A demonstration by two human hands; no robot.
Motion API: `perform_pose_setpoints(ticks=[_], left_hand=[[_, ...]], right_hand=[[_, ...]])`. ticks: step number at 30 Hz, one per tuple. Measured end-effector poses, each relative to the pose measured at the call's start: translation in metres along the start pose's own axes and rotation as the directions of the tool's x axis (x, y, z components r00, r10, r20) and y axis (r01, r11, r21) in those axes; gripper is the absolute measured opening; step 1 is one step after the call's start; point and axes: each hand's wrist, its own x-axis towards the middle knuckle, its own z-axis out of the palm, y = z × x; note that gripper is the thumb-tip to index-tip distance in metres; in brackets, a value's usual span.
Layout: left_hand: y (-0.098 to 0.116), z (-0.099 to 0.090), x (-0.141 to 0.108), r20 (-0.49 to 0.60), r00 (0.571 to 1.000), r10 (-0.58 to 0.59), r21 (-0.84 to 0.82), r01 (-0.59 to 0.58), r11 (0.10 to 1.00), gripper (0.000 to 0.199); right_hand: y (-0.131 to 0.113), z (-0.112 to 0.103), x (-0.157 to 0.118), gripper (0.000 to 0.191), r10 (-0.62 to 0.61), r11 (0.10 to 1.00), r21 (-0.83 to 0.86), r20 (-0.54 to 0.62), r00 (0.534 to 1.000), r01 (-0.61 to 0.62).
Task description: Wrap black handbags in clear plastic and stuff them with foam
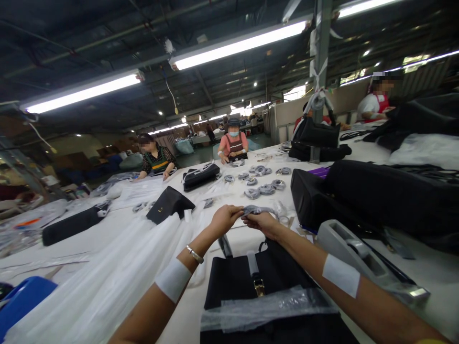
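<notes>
Both of my hands are raised over the table, just beyond a black handbag [229, 282] with a gold buckle. A grey coiled strap [256, 209], seemingly wrapped in clear plastic, is pinched between them. My left hand [225, 219] grips its left end with thumb and fingers. From the right, my right hand [263, 223] holds the strap's underside, fingers closed. Across the bag's front lies a strip of clear plastic wrap [265, 308]; a pale sleeve [252, 263] covers part of the buckle strap.
Several wrapped strap coils [267, 189] lie farther up the table. A grey tape dispenser [355, 253] and large black bags [380, 200] are at right. White wrapping sheets [107, 282] and a black bag [170, 204] are at left. Co-workers sit across the table.
</notes>
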Motion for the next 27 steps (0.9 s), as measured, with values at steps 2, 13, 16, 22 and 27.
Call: perform_pose_setpoints(ticks=[2,13,16,22,27], left_hand=[[0.002,-0.002,-0.001,0.019,1.000,-0.024,0.071,0.022,0.997,0.033],[-0.021,-0.023,-0.006,0.003,0.989,-0.150,-0.413,0.137,0.900,0.042],[-0.023,-0.025,-0.002,0.011,0.984,-0.178,-0.552,0.155,0.819,0.049],[-0.018,-0.025,0.004,0.058,0.980,-0.193,-0.697,0.178,0.695,0.049],[-0.012,-0.033,0.002,0.053,0.996,-0.072,-0.564,0.089,0.821,0.039]], right_hand=[[0.001,0.003,-0.002,0.011,-0.040,0.999,-0.002,0.025,0.999,0.040],[-0.039,-0.021,-0.061,0.031,-0.387,0.745,-0.542,0.122,0.914,0.388],[-0.047,-0.033,-0.056,0.035,-0.622,0.606,-0.642,-0.014,0.783,0.470],[-0.031,-0.049,-0.020,0.060,-0.034,0.967,-0.248,0.128,0.991,0.065],[-0.031,-0.049,-0.017,0.060,0.098,0.995,-0.042,0.296,0.950,-0.089]])
